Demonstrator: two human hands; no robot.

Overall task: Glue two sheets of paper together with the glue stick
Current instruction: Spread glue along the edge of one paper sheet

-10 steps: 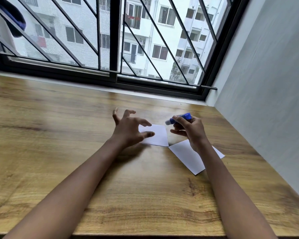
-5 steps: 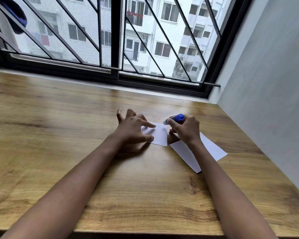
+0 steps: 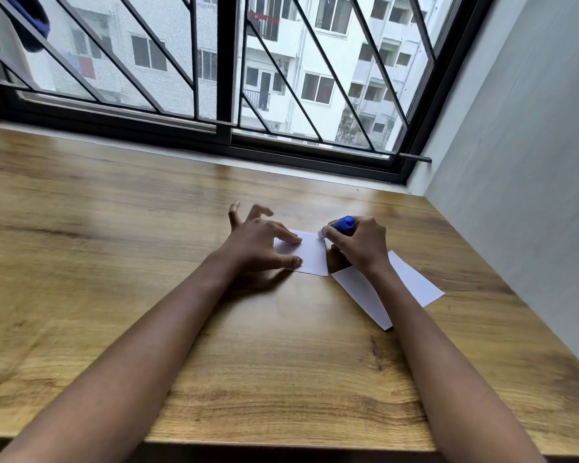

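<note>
Glue stick (image 3: pixel 343 225) gripped in the right hand (image 3: pixel 360 245), slanted, tip down at the small sheet's (image 3: pixel 311 255) far right corner, probably touching. Left hand (image 3: pixel 258 242) spread, fingertips pinning the sheet's left side. Second sheet (image 3: pixel 415 282) waits under the right wrist.

I see a wood-grain tabletop (image 3: pixel 281 362) with a smooth, faintly glossy finish, two matt white paper sheets (image 3: pixel 310 253), a shiny blue plastic glue stick (image 3: pixel 343 224), and dark metal window bars (image 3: pixel 224 61).
</note>
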